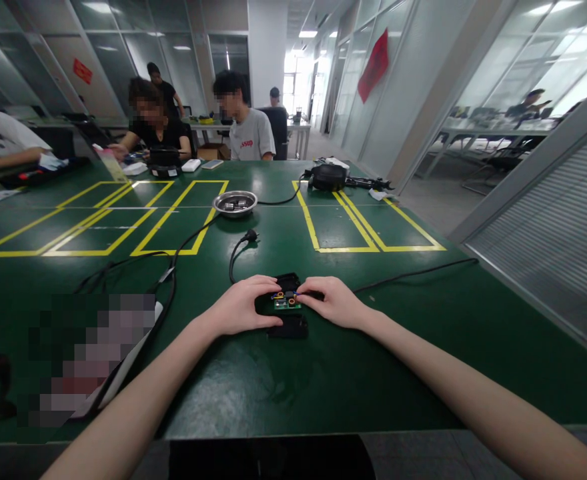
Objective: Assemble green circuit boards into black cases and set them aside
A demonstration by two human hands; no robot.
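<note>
A small green circuit board (pixel 287 305) with copper coils lies between my hands, in front of me on the table. Behind it is one black plastic case half (pixel 288 280), and nearer to me is a second black case half (pixel 293 326). My left hand (pixel 246 305) curves around the board's left side, thumb and fingers apart. Its fingertips are by the board's upper left, and the thumb touches the near case half. My right hand (pixel 331 301) pinches at a blue wire (pixel 299 293) on the board's right end; the fingers partly hide the grip.
A power plug (pixel 250 235) on a black cord lies beyond my left hand. Farther back stands a metal bowl (pixel 235 203) with metal parts. Another cord (pixel 416 274) runs right. Yellow tape (pixel 348 250) marks the green table (pixel 373 393). Several people sit across it.
</note>
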